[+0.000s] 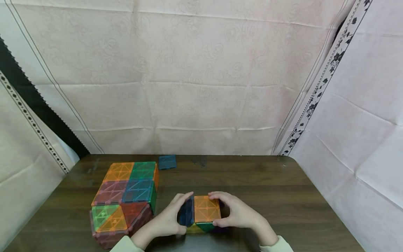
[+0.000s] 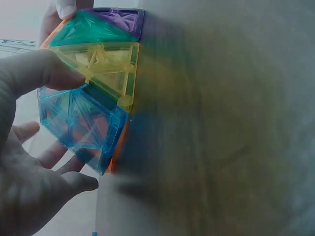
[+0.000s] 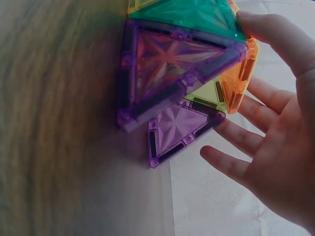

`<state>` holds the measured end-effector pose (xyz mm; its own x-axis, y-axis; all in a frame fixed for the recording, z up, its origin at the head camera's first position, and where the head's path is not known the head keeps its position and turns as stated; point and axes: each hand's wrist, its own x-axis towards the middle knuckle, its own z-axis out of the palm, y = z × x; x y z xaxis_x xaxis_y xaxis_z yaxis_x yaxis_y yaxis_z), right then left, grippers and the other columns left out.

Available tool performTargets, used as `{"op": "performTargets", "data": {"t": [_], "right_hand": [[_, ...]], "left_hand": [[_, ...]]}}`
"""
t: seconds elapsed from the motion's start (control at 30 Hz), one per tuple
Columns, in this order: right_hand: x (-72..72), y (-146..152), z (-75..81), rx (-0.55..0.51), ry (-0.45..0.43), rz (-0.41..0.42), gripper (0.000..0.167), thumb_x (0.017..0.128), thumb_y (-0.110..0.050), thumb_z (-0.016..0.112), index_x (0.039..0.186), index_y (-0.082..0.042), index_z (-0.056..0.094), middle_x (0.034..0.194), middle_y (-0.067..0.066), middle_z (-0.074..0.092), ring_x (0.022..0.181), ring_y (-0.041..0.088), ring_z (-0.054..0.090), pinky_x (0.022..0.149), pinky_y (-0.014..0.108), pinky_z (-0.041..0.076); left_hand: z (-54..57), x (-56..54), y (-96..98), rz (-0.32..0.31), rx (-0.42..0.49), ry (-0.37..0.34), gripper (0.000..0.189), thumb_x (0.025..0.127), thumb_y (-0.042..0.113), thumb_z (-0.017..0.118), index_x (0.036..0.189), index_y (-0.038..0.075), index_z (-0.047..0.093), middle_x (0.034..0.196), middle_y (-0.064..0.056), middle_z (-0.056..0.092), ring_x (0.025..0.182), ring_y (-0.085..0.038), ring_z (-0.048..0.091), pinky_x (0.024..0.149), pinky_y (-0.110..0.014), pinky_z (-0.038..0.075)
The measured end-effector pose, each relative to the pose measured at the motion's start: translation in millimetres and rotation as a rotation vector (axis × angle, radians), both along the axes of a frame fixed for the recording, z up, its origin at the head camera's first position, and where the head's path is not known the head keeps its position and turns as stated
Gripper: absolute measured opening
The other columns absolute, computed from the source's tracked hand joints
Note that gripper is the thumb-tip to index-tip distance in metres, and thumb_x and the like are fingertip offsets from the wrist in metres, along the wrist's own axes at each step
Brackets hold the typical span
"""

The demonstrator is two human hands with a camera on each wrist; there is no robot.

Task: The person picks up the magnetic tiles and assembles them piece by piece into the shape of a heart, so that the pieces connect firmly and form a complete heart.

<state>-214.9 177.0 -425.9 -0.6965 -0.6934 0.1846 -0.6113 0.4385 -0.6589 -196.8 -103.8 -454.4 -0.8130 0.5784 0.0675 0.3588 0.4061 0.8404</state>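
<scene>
A small structure of translucent magnetic tiles stands on the table between both hands. On its top lies an orange square tile point(image 1: 207, 210); a green triangle tile point(image 2: 91, 30) and a yellow tile point(image 2: 110, 56) form its near side. My left hand point(image 1: 170, 217) grips the left end, where a blue square tile point(image 2: 74, 118) slants; the thumb is at the near side, fingers around the far side. Spanning the right end, my right hand point(image 1: 241, 212) holds the structure between thumb and index finger, its other fingers spread. Two purple triangle tiles point(image 3: 172, 61) jut out on that right side.
Left of the hands stands a larger block of magnetic tiles, with a red tile point(image 1: 133, 211) and other colours on top. A loose blue square tile point(image 1: 167, 162) lies near the back of the brown wooden table point(image 1: 252, 178). Pale cloth point(image 1: 201, 70) hangs behind and at both sides.
</scene>
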Motion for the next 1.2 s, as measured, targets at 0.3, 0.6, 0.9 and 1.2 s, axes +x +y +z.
{"op": "performTargets", "data": {"t": [0.3,0.6,0.9,1.2], "right_hand": [[-2.0,-2.9,-2.5,-0.035,-0.008,0.042,0.059,0.082,-0.032,0.076,0.131,-0.011,0.052,0.142,0.01,0.05,0.129,0.023,0.048,0.105,0.04,0.04],[-2.5,-9.1,-5.6,-0.091,-0.024,0.106,0.056,0.084,-0.029,0.075,0.131,-0.011,0.052,0.142,0.012,0.05,0.128,0.023,0.048,0.101,0.042,0.043],[-8.8,-28.4,0.9,-0.064,-0.187,0.212,0.061,0.086,-0.027,0.074,0.138,-0.008,0.047,0.143,0.013,0.048,0.129,0.02,0.047,0.104,0.046,0.041],[-65.7,-67.1,10.8,-0.046,-0.237,0.107,0.047,0.093,-0.03,0.065,0.133,-0.009,0.052,0.134,0.013,0.056,0.123,0.024,0.053,0.102,0.041,0.043]], "left_hand": [[-0.7,-1.7,0.8,0.03,-0.011,-0.059,0.104,0.074,0.03,0.083,0.152,0.001,0.02,0.152,-0.025,0.027,0.135,-0.046,0.031,0.102,-0.065,0.031],[1.6,3.0,-4.2,0.095,-0.008,-0.07,0.098,0.072,0.035,0.085,0.147,-0.001,0.032,0.143,-0.019,0.044,0.125,-0.038,0.045,0.098,-0.06,0.039],[4.2,21.0,-26.3,0.102,0.007,-0.108,0.089,0.072,0.033,0.085,0.142,0.005,0.037,0.123,-0.007,0.054,0.101,-0.019,0.055,0.082,-0.035,0.047],[10.7,25.4,-43.6,0.053,-0.01,-0.193,0.09,0.074,0.031,0.084,0.144,0.009,0.032,0.122,-0.006,0.054,0.1,-0.019,0.055,0.082,-0.037,0.047]]}}
